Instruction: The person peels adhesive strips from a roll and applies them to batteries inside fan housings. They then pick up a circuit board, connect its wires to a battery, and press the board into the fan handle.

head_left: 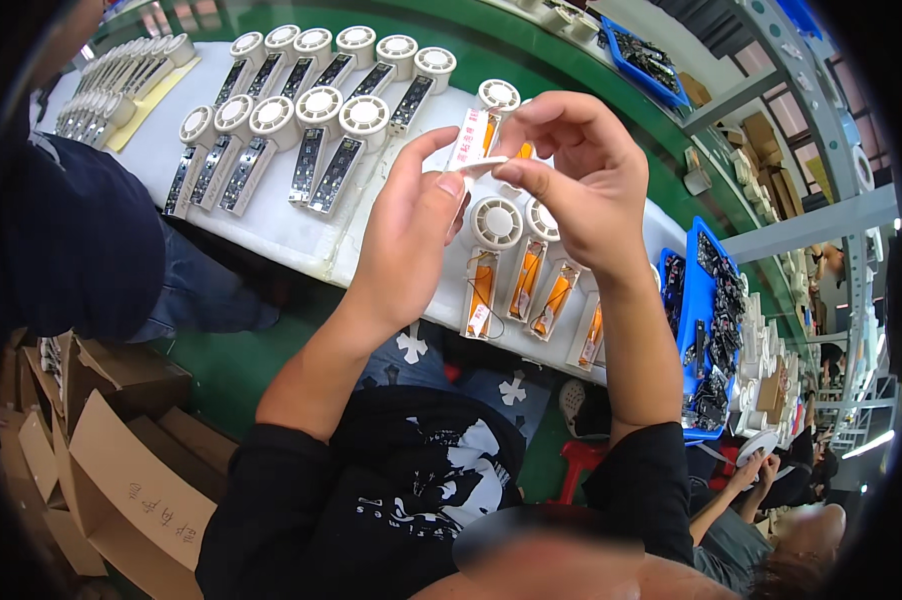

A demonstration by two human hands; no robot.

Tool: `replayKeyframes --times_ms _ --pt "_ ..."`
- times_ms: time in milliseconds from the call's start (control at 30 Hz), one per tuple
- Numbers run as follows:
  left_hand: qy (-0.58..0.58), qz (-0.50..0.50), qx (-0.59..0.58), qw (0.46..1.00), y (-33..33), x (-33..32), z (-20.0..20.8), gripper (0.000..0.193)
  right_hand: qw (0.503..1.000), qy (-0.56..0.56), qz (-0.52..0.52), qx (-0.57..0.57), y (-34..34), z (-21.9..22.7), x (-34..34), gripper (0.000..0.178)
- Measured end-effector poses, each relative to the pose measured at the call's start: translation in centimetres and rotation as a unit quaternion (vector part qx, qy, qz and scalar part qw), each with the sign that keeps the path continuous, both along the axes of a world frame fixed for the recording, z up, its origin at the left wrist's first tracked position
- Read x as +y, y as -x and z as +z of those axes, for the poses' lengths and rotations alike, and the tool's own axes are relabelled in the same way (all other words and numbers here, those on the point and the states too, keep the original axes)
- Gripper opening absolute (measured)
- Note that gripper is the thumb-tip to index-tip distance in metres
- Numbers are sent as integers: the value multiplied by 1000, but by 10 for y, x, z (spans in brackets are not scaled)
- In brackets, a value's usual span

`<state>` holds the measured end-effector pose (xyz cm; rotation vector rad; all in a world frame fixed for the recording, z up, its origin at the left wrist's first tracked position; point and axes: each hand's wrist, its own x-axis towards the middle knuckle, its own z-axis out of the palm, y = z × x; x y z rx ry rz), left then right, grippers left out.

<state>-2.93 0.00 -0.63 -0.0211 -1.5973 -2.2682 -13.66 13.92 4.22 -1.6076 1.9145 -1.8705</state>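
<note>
Above the white-topped bench, my left hand [409, 230] pinches a white strip with red printing [468, 140] between thumb and forefinger. My right hand [596, 185] is closed at the strip's bent lower end, its thumb and forefinger pressed together there. Whether the strip is joined to a part behind it cannot be told. Beneath and beyond my hands lie handheld fan units with round white grille heads [497, 222]. Their handles stand uncovered, with an orange battery [481, 285] and thin wires inside. My right forearm partly hides some of them.
Several fan units with circuit boards [336, 175] lie in rows at the left of the bench [301, 240]. A blue tray [706, 290] of black parts stands at right, another blue tray [641, 60] farther off. A co-worker [81, 240] stands left, above cardboard boxes [136, 480].
</note>
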Motion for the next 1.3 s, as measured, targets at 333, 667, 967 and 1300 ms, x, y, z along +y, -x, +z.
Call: replayKeyframes --times_ms 333,667,967,1300 --pt "-7 37 13 999 -10 -5 -18 50 974 -44 -145 -170 70 -5 31 34" --pt "53 26 -1 998 -10 1 -19 63 876 -401 -224 -146 92 -56 26 37" --pt "74 23 -21 997 -9 2 -22 64 870 -416 -249 -93 88 -64 18 27" --pt "69 4 5 998 -10 3 -25 58 833 -459 -288 112 77 -62 15 20"
